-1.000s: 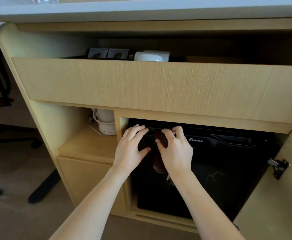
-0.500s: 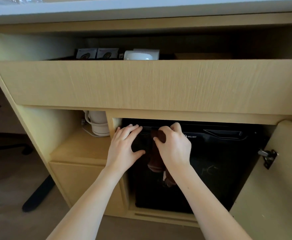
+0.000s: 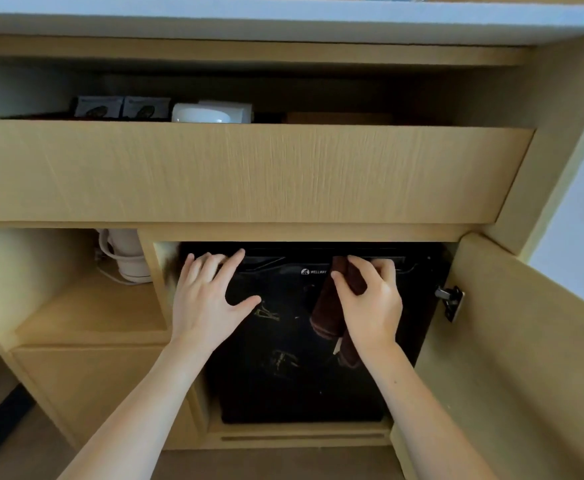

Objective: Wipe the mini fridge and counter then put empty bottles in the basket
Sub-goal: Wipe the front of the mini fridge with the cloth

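counter [image 3: 283, 26]: white top, upper edge of view; nothing shows it wiped yet, so prob. still to do.
drawer [image 3: 249, 171]: pulled out above the fridge bay, overhanging it; a cup + sachets sit at its back.
mini fridge [image 3: 283, 375]: black, shut, in lower bay; glossy front w/ faint reflections. cabinet door [image 3: 508, 358] swung open at rt, hinge [image 3: 451, 301] showing.
kettle [image 3: 124, 258]: white, in open shelf just lt of fridge bay; not involved.
left hand [image 3: 207, 299]: flat on fridge's upper-lt front, fingers straight + spread, holds nothing. Approx same spot as 1 s ago, so bracing.
right hand [image 3: 370, 303]: fingers + thumb curled tight round the cloth, knuckles up by fridge's top edge. Change: 1 s ago it was lt of the logo [image 3: 314, 271], almost touching the other hand; now it's rt of the logo, hands well apart.
meaning: judged a lt-to-rt wipe along fridge's top strip, in progress; rt end of the strip + lower front prob. still to go. Early in task.
cloth [image 3: 325, 317]: dark brown, bunched. Upper end pinched btw thumb + fingers, against fridge front; the rest hangs loose below + lt of the palm, tail reaching under the wrist.
bottles, basket: not in view.
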The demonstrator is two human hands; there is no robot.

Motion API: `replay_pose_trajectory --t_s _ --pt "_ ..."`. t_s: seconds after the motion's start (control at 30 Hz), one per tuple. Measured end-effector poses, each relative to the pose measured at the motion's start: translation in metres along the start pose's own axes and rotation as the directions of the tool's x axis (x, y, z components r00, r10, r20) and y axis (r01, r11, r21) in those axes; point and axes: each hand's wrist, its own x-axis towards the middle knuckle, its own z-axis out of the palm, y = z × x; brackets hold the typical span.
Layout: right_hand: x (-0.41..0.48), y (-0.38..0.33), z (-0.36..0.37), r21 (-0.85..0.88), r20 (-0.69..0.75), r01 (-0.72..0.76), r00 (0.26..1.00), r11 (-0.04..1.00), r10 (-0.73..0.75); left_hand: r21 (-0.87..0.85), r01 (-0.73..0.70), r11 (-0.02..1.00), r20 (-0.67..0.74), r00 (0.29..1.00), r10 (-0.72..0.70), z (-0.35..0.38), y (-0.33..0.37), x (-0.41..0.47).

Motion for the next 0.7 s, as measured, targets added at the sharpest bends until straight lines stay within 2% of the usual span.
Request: replay_pose_trajectory --t_s 0.1,0.27,0.4,0.47,0.57,0.7 --pt "0.003 0.019 -0.014 -0.026 0.016 -0.007 1.000 1.000 0.008 -0.044 -0.073 0.996 0.041 0.996 0.074 0.001 0.016 0.002" --pt "0.005 0.041 -0.032 -0.061 -0.119 -0.190 0.976 0.980 0.182 -0.117 -0.165 0.979 0.125 0.976 0.179 0.006 0.053 0.008" --pt "0.004 0.026 -0.021 -0.030 -0.029 -0.074 0.997 0.997 0.073 -0.141 -0.159 0.977 0.071 0.983 0.171 0.009 0.074 0.009" --pt "0.009 0.031 -0.024 0.012 -0.001 -0.089 0.996 0.996 0.089 -0.136 -0.153 0.979 0.101 0.981 0.167 0.010 0.072 0.007" --pt "0.014 0.044 -0.034 0.095 -0.077 -0.162 0.983 0.982 0.169 -0.133 -0.146 0.980 0.164 0.972 0.167 0.009 0.067 0.008" --pt "0.009 0.055 -0.031 0.132 -0.170 -0.174 0.966 0.976 0.195 -0.159 -0.156 0.975 0.153 0.972 0.180 0.009 0.067 0.011"
